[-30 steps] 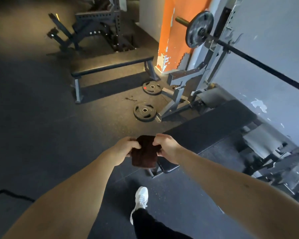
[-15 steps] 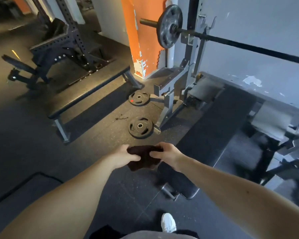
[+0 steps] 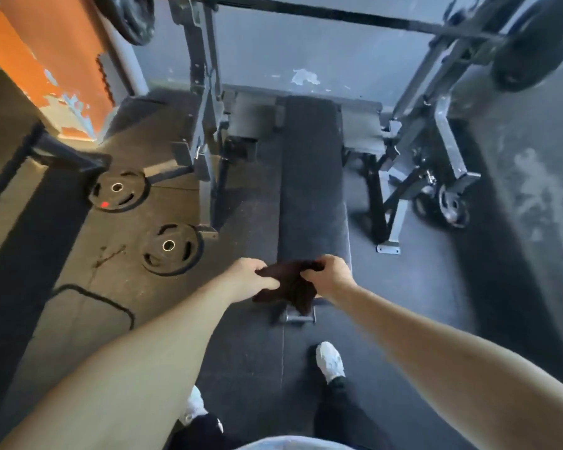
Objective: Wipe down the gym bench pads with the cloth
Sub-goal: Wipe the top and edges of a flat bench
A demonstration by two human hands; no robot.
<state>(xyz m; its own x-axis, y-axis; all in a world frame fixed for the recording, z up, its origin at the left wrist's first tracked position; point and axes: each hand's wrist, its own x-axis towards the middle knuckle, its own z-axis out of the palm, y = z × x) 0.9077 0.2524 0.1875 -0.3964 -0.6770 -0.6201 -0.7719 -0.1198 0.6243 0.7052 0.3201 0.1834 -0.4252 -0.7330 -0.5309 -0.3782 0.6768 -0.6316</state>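
A long black bench pad [image 3: 311,177] runs straight away from me under the racked barbell. A dark brown cloth [image 3: 293,287] hangs bunched over the pad's near end. My left hand [image 3: 251,280] grips the cloth's left edge and my right hand [image 3: 329,277] grips its right edge, both just above the near end of the pad. The near end of the pad is hidden behind the cloth and my hands.
Grey rack uprights [image 3: 205,102] flank the bench, with the barbell [image 3: 338,17] across the top. Two weight plates [image 3: 171,248] lie on the floor at left, another [image 3: 452,206] leans at right. An orange pillar [image 3: 43,53] stands far left. My white shoes [image 3: 330,362] are below.
I have stepped round to the foot of the bench, which now lies straight ahead instead of slanting right. Both hands kept hold of the cloth and brought it over the pad's near end.
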